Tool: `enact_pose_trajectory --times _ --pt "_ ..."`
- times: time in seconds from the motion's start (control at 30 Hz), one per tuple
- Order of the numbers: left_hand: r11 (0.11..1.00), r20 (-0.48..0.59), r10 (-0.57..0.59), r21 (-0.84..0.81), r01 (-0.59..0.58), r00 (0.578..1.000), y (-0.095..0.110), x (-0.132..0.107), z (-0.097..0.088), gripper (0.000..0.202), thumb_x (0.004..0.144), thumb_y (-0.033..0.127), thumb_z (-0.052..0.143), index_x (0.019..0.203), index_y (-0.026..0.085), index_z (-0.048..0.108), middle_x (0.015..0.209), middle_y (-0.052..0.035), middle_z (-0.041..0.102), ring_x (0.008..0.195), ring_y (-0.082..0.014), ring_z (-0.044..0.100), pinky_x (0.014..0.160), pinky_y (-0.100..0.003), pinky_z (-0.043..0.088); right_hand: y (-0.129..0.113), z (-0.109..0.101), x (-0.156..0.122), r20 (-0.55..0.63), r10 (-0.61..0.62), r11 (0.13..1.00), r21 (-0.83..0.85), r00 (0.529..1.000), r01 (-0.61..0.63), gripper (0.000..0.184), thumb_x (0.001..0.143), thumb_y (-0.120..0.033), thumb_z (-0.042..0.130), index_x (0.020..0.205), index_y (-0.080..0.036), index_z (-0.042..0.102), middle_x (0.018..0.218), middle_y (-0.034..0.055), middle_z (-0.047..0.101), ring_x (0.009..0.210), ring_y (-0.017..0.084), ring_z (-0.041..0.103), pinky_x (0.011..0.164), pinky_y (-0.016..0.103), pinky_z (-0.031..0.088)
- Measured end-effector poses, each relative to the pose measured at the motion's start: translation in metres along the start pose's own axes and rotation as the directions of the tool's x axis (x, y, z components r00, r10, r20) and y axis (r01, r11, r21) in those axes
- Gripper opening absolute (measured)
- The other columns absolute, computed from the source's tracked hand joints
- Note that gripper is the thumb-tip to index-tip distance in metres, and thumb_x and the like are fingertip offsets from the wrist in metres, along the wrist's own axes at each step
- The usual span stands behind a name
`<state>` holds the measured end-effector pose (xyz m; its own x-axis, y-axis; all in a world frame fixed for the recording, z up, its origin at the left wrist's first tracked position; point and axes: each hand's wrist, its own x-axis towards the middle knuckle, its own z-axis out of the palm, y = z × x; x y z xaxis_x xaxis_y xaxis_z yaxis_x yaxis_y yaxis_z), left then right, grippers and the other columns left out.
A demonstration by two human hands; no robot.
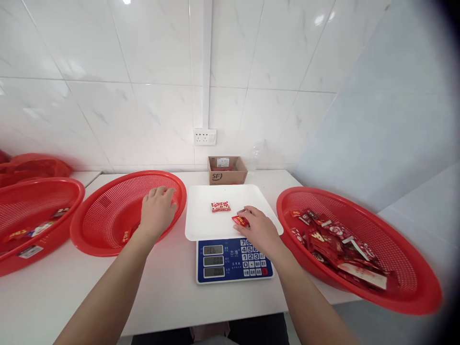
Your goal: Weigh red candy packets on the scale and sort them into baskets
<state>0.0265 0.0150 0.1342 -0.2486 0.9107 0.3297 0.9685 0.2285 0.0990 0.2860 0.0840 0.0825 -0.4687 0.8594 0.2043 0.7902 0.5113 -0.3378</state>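
My left hand (158,212) is over the right rim side of a round red plastic basket (104,211), its fingers spread with nothing visible in them. Inside that basket lies a small red packet (125,235). My right hand (259,229) is low over the white tray (201,225) of a digital scale, thumb and fingers closed about a small red packet (240,220) with yellow print. A dark edge shows under the fingertips; I cannot make out what it is. To their left on the tray lies a red-and-white patterned packet (220,206).
The scale's blue keypad panel (234,261) faces me. At right, a large red basket (409,297) holds many mixed red packets. Another red basket (36,187) with a few packets stands at far left. A cardboard box (227,177) sits behind the scale, near the tiled wall.
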Motion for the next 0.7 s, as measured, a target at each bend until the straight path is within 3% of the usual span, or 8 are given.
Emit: enact_pose_trajectory --times 0.1,0.2,0.27,0.37,0.53,0.7 --pt "0.972 0.078 0.188 -0.160 -0.174 0.979 0.018 0.007 0.011 0.036 0.087 0.029 0.038 0.115 0.015 0.056 0.120 -0.0099 0.058 0.114 -0.0269 0.045 0.094 -0.039 0.038 -0.003 0.003 0.004 0.003 -0.015 1.000 -0.023 1.000 0.015 0.027 0.079 -0.033 0.056 0.102 -0.022 0.065 0.123 0.0084 0.054 0.114 0.026 0.049 0.091 0.040 0.041" --pt "0.891 0.179 0.413 -0.283 -0.355 0.893 0.052 0.015 0.031 0.035 0.088 0.028 0.038 0.118 0.016 0.054 0.121 -0.0081 0.058 0.116 -0.0217 0.046 0.096 -0.034 0.038 -0.005 0.005 0.005 -0.016 -0.031 0.999 -0.043 0.999 0.030 0.025 0.080 -0.029 0.054 0.101 -0.021 0.066 0.122 0.0084 0.056 0.113 0.025 0.050 0.091 0.038 0.041" --pt "0.858 0.225 0.490 -0.297 -0.420 0.842 0.071 0.021 0.043 0.033 0.086 0.026 0.043 0.115 0.017 0.056 0.117 -0.0070 0.061 0.113 -0.0207 0.049 0.093 -0.031 0.040 -0.005 0.004 0.004 -0.013 -0.037 0.998 -0.051 0.999 0.037 0.026 0.082 -0.027 0.051 0.103 -0.020 0.066 0.122 0.0092 0.056 0.111 0.025 0.051 0.091 0.038 0.042" --pt "0.848 0.270 0.521 -0.278 -0.452 0.810 0.087 0.030 0.055 0.029 0.085 0.022 0.045 0.110 0.020 0.059 0.108 -0.0079 0.064 0.103 -0.0219 0.056 0.086 -0.032 0.044 -0.003 0.002 0.002 -0.001 -0.056 0.997 -0.061 0.998 0.056 0.029 0.084 -0.026 0.047 0.106 -0.017 0.065 0.120 0.0100 0.057 0.108 0.025 0.054 0.089 0.038 0.044" --pt "0.901 0.296 0.431 -0.183 -0.393 0.852 0.086 0.037 0.053 0.033 0.085 0.011 0.037 0.112 0.017 0.054 0.096 -0.0122 0.065 0.092 -0.0233 0.060 0.076 -0.033 0.045 -0.001 0.000 -0.002 -0.025 -0.083 0.996 -0.040 0.996 0.082 0.033 0.089 -0.028 0.038 0.108 -0.018 0.064 0.118 0.0091 0.059 0.104 0.022 0.057 0.087 0.035 0.045" --pt "0.973 0.262 0.229 -0.063 -0.220 0.938 0.051 0.028 0.027 0.040 0.082 0.005 0.030 0.117 0.014 0.047 0.094 -0.0145 0.065 0.083 -0.0248 0.063 0.065 -0.032 0.045 -0.003 0.001 -0.001 -0.043 -0.082 0.996 -0.046 0.996 0.080 0.035 0.090 -0.026 0.035 0.107 -0.017 0.064 0.117 0.0089 0.060 0.101 0.022 0.058 0.085 0.035 0.045"
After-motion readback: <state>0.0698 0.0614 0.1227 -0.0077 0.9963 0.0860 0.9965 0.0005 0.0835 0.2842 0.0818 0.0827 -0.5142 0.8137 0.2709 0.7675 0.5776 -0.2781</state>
